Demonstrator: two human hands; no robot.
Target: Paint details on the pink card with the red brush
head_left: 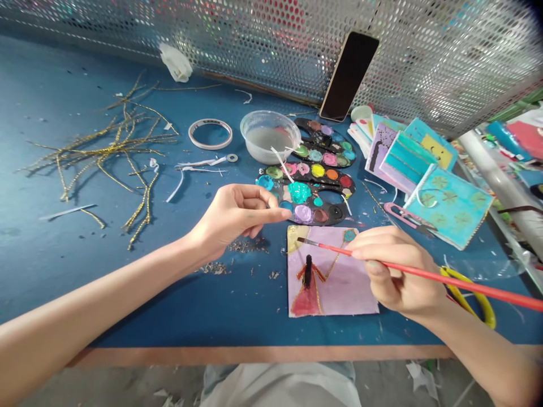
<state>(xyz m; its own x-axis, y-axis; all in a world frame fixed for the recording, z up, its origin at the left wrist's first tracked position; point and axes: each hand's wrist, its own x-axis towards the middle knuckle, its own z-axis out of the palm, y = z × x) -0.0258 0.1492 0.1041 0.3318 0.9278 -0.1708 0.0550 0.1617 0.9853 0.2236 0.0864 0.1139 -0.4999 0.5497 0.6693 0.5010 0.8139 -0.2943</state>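
Note:
In my right hand is a thin paintbrush with a red handle. Its dark bristles are over the yellow upper left corner of a small lilac painting, though contact is unclear. The painting shows a dark-haired figure in a red dress, a gold line and a teal shape. Left of it, my left hand is closed with thumb and forefinger together beside the near paint palette; anything pinched there is too small to see. Teal paint is heaped on that palette, and a second palette lies behind it.
Behind the palettes stands a clear water bowl, left of it a tape roll. Gold cords spread at left. On the right are painted cards, a pink cutter and yellow-handled scissors. A phone leans on perforated metal.

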